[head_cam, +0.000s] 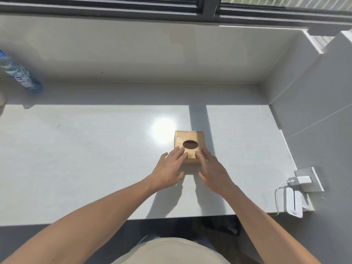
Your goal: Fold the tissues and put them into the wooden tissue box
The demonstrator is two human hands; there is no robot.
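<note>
Wooden and square, the tissue box point(189, 146) sits on the pale grey table point(85, 159), right of its middle, with its lid on and a dark oval opening point(190, 144) cut in the top. Both hands reach it from the near side. The left hand point(169, 171) lies flat with its fingers point(180, 152) loosely spread, the tips resting on the near left part of the lid beside the oval. The right hand point(213, 171) is likewise flat and open, its fingers point(202, 156) lying on the near right corner of the lid. Neither hand pinches or grips anything; they only press on the wood. The grain of the lid runs across, and a thin frame edges its far side. Sunlight falls on the smooth, glossy table and makes a bright round glare just behind the box on the left. At the far left a plastic bottle point(21, 75) with a blue and green label leans into view; its lettering is too blurred to read. At the right edge a white charger point(302, 180) sits in a wall socket, its cable point(277, 197) looping down beside a small white device point(294, 202).
</note>
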